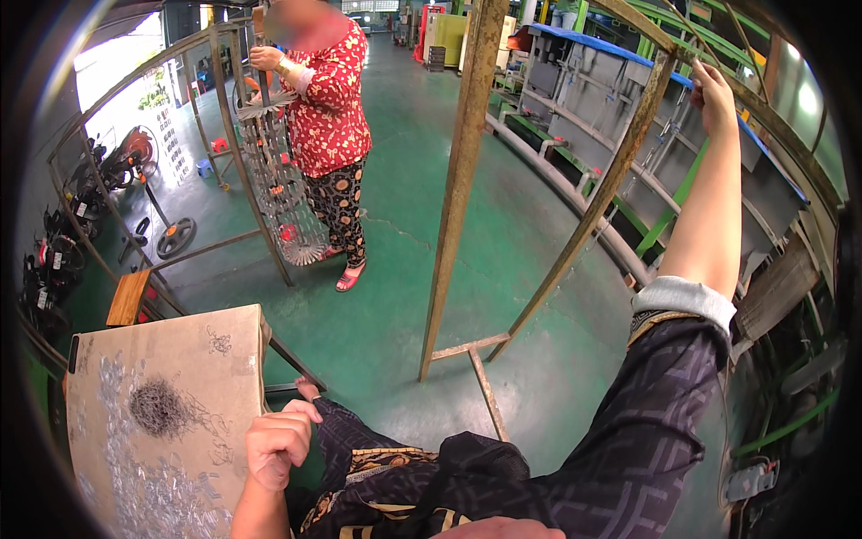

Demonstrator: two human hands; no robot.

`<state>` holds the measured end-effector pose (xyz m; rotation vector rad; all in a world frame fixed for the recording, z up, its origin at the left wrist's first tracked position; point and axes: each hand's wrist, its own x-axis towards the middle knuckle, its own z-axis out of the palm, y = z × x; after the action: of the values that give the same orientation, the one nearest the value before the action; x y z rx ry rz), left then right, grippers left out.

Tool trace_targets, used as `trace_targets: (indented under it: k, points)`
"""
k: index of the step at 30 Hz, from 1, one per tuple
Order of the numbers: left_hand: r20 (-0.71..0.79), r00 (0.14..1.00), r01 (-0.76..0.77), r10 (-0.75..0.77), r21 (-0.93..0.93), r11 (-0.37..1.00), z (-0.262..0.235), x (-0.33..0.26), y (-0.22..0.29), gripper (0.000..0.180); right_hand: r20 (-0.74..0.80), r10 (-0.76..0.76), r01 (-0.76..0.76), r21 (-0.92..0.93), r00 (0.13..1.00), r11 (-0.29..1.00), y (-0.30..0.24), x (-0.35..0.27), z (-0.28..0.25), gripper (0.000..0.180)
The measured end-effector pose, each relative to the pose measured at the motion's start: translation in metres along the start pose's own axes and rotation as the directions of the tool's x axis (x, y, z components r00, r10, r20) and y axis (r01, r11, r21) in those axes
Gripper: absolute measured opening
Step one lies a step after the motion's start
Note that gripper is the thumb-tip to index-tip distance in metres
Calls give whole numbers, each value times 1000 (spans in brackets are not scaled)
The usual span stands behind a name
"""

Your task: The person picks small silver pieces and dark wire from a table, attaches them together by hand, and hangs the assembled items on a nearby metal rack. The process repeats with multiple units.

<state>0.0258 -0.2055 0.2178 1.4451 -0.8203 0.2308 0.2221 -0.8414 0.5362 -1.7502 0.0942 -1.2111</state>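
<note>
Key relation: right hand (716,101) is up high at the top corner of the near rusty metal frame (464,171), arm stretched out to the person's right. Fingertips look to be at the top rail, touching or just beside it; can't tell which. Right grip: fingers bent and bunched together, can't tell if anything thin is pinched in there.

Frame's long axis is vertical; posts look slanted, likely lens bend. Two posts run down to a low crossbar, with another bar off its middle toward the body. Right hand is by far the nearer one to that corner. Left is low and well apart, on the other side of the body.

Left hand (280,445): fingers curled in, thumb folded against them; can't see whether anything is inside. It's just off the right edge of the cardboard (202,346) on the bench; contact with that edge, can't tell. Dark wire pile (160,407) lies left of it and farther out, roundish, loose strands trailing toward the hand. Clear small pieces (171,494) spread around and below the pile.

Edges: long grey panel (593,94) and pipes behind the right arm, frame posts left of it. Green floor (395,305) between near frame and co-worker (330,108), who stands by hanging strands (278,184) at a second frame (235,135).
</note>
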Motion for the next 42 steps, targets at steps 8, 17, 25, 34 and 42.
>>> trace_targets:
  k: [8, 17, 25, 34, 42]
  points:
    - [-135, 990, 42, -37, 35, 998, -15, -27, -9, 68, -56, -15, 20, 76, 998, 997, 67, -78, -36, 34]
    - [-315, 942, 137, -113, 57, 989, -29, -76, -30, 66, -51, 503, -492, -317, 863, 811, 345, -291, -103, 29]
    - [-335, 924, 223, -186, 76, 972, -29, -84, -39, 64, 20, 653, -550, -520, 757, 653, 442, -450, -70, 52]
    - [-365, 911, 248, -193, 109, 963, -25, -87, -40, 63, -59, 564, -479, -604, 824, 637, 387, -469, 6, 48]
    - [-409, 891, 258, -196, 102, 961, -28, -100, -41, 62, -226, 561, -556, -639, 796, 531, 370, -478, 38, 28]
